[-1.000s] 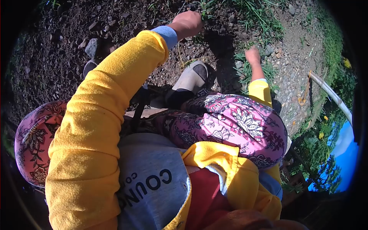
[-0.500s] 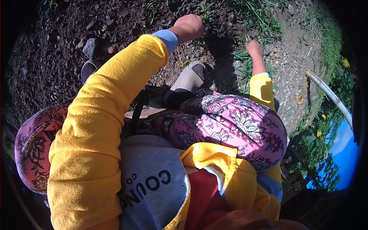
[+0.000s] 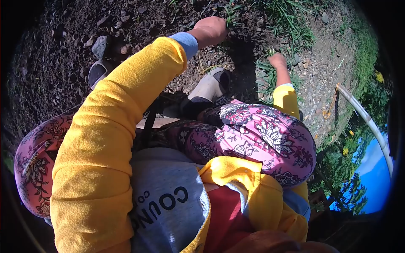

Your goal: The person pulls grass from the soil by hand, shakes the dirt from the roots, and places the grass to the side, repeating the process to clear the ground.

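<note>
My left hand (image 3: 211,31) is closed in a fist, back of the hand up, low over the dark soil (image 3: 156,23). Its fingers curl out of sight beside a small green weed (image 3: 230,12); what they grip is hidden. My right hand (image 3: 277,61) is also closed, at the edge of the gravel. A small pale tip with some green (image 3: 271,51) shows at its fingers, too small to name. Cut-looking green grass blades (image 3: 265,79) lie on the stones beside that wrist.
A grey stone (image 3: 100,47) lies in the soil on the left. My shoe (image 3: 211,84) stands between the hands. Taller grass (image 3: 291,23) grows beyond my right hand. A pale curved pole or hose (image 3: 365,107) crosses the right side, near yellow flowers (image 3: 379,78).
The view has shifted slightly. My right hand sits a little lower and further left in the picture; my left hand stays beside the weed, still closed.
</note>
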`<move>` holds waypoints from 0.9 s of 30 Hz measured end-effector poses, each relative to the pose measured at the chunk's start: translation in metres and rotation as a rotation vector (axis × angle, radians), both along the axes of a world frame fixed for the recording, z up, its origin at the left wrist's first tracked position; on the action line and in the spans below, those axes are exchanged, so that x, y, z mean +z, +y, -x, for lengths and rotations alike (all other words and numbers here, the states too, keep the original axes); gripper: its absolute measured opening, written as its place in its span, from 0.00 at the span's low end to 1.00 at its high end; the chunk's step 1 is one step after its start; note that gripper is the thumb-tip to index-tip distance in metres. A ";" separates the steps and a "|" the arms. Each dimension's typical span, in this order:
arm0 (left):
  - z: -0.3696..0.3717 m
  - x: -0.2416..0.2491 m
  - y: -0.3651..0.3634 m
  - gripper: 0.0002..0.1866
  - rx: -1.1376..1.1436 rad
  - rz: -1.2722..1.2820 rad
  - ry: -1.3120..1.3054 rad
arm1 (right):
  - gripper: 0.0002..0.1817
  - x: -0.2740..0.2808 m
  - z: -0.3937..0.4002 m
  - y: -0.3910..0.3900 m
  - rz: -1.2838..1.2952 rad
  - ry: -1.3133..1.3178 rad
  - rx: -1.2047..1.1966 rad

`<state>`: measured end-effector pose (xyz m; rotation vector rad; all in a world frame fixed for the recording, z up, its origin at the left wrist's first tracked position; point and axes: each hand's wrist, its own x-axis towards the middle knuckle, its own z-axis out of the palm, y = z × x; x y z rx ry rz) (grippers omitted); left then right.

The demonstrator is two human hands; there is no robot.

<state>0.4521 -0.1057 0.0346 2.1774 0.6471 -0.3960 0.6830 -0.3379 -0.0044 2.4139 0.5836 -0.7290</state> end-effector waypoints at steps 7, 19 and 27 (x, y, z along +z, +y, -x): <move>0.001 0.003 0.008 0.25 -0.004 -0.025 -0.026 | 0.21 -0.021 -0.015 -0.012 0.009 0.041 -0.042; 0.002 0.006 0.013 0.17 0.008 -0.068 -0.007 | 0.16 0.009 -0.021 0.001 -0.759 0.047 -0.416; -0.005 0.012 0.007 0.25 0.016 -0.060 -0.067 | 0.18 0.017 -0.031 0.004 -0.367 -0.011 0.191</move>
